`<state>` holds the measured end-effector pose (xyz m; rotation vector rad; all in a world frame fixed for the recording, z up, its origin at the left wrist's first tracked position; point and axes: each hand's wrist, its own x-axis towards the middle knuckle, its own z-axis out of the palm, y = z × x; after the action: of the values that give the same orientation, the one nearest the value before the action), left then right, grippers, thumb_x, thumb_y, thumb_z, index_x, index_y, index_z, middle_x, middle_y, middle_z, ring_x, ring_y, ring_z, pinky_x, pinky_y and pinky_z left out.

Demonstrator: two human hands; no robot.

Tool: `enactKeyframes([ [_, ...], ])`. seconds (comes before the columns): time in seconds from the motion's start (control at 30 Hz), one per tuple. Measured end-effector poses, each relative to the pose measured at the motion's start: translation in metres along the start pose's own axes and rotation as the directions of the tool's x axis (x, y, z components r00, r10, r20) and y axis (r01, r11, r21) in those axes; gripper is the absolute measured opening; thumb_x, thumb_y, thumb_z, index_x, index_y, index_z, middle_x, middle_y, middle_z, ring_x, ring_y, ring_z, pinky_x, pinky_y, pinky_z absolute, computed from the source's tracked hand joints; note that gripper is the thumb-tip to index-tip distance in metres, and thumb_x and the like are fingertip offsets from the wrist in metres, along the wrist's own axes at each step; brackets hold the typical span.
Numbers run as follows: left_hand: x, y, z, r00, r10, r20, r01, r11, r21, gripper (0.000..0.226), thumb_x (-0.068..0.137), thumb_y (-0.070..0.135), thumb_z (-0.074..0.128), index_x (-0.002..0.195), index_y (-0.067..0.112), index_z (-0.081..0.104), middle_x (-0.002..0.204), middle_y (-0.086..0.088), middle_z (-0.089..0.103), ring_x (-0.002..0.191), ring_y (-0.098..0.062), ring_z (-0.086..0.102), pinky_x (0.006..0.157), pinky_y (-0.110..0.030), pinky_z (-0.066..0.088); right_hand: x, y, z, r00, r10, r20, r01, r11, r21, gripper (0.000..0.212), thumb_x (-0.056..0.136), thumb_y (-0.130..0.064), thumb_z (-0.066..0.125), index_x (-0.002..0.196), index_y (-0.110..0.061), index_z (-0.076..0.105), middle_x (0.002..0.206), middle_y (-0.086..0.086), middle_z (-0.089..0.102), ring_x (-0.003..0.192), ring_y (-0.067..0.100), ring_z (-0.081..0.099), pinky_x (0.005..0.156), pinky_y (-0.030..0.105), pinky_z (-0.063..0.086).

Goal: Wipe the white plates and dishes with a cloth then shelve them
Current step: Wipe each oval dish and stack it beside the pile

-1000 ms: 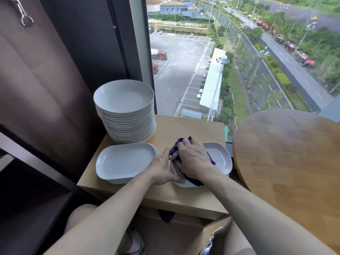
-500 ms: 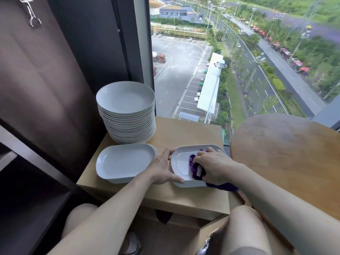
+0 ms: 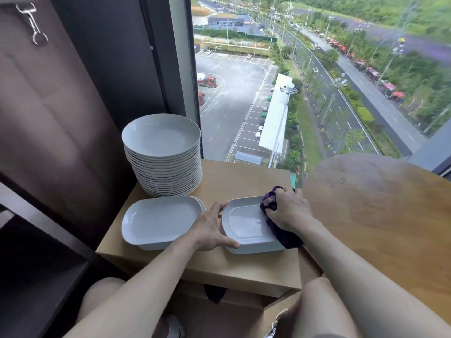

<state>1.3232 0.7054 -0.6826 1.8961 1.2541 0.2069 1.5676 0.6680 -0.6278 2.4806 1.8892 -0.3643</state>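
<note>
Arms [image 3: 136,284]: showing bare along all their visible length.
Knees [image 3: 317,296]: showing bare.
Shoes [image 3: 174,325]: showing pale grey, only partly in view.

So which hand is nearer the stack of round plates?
Left. The left hand holds the right dish by its left rim, in front of the stack of round plates; the right hand grips the purple cloth at its far corner.
</note>
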Motion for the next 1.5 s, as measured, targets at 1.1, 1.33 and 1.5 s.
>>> enactKeyframes([
  [1.1, -0.002, 0.009, -0.004, 1.000, 0.004, 0.006, -0.004, 0.999, -0.038, 0.128, 0.053, 0.039, 0.103, 0.157, 0.030, 0.028, 0.153, 0.008, 0.049, 0.139, -0.012, 0.048, 0.115, -0.031, 0.039, -0.062, 0.015, 0.016, 0.977, 0.183, -0.112, -0.144, 0.946, 0.291, 0.036, 0.085, -0.044, 0.064, 0.114, -0.022, 0.059, 0.110, 0.002, 0.058, 0.099, 0.025, 0.043, 0.085, 0.038, 0.044],
  [1.33, -0.004, 0.015, -0.008, 1.000, -0.020, 0.013, 0.020, 0.999, -0.028, 0.122, 0.058, 0.031, 0.102, 0.157, 0.027, 0.032, 0.139, 0.015, 0.048, 0.135, -0.008, 0.045, 0.102, -0.018, 0.032, -0.088, 0.016, 0.037, 0.929, 0.242, -0.279, -0.087, 0.878, 0.472, 0.050, 0.087, -0.036, 0.070, 0.133, -0.020, 0.060, 0.121, 0.001, 0.062, 0.103, 0.019, 0.045, 0.087, 0.033, 0.042],
  [1.5, -0.008, 0.025, -0.014, 1.000, -0.013, -0.020, 0.012, 0.999, -0.029, 0.125, 0.058, 0.030, 0.102, 0.160, 0.028, 0.030, 0.158, 0.009, 0.045, 0.144, -0.014, 0.042, 0.104, -0.016, 0.029, -0.100, 0.015, 0.045, 0.917, 0.259, -0.304, -0.069, 0.853, 0.518, 0.053, 0.085, -0.034, 0.073, 0.135, -0.020, 0.061, 0.122, -0.001, 0.063, 0.107, 0.021, 0.049, 0.086, 0.029, 0.040],
])
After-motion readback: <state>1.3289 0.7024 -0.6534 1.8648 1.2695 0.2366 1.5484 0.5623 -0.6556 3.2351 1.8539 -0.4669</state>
